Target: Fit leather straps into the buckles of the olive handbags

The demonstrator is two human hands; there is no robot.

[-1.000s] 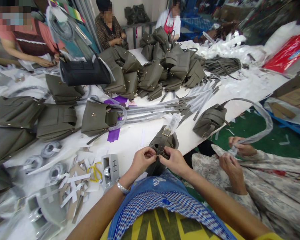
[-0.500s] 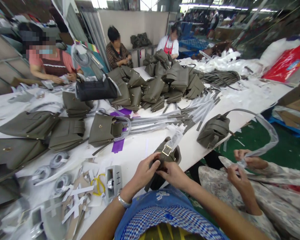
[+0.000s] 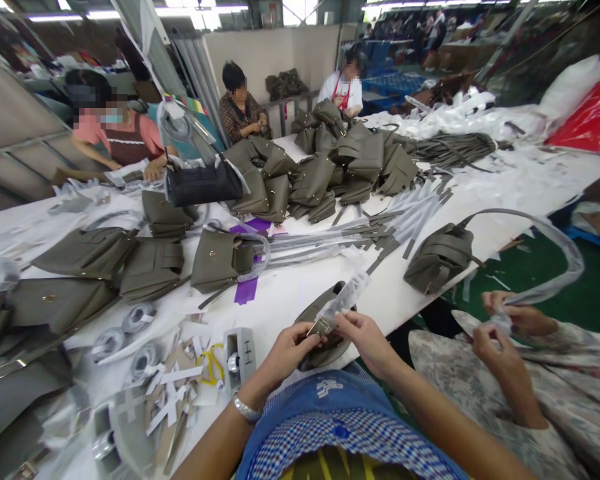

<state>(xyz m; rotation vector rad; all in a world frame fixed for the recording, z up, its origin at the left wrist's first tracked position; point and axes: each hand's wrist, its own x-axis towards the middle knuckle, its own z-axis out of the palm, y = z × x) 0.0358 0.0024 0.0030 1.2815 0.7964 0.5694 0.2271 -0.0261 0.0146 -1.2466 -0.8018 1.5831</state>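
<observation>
An olive-green handbag (image 3: 309, 307) rests at the table's near edge, in front of my body. My left hand (image 3: 291, 347) pinches the gold buckle (image 3: 320, 327) on the bag's strap between thumb and fingers. Close beside it, my right hand (image 3: 363, 337) has its fingertips closed on the strap (image 3: 341, 299), which is wrapped in clear plastic and runs up and away from the buckle. Part of the bag's lower body is hidden behind my hands.
A tape dispenser (image 3: 239, 360) and yellow-handled scissors (image 3: 211, 365) lie to the left among paper scraps. Several green bags (image 3: 313, 180) are heaped further back. At right, a co-worker's hands (image 3: 505, 340) hold a wrapped strap of another bag (image 3: 437, 257). Other people sit across the table.
My right hand has moved up from the bag's front onto the wrapped strap. The buckle has tilted and come lower, into my left fingers. The view has shifted slightly left.
</observation>
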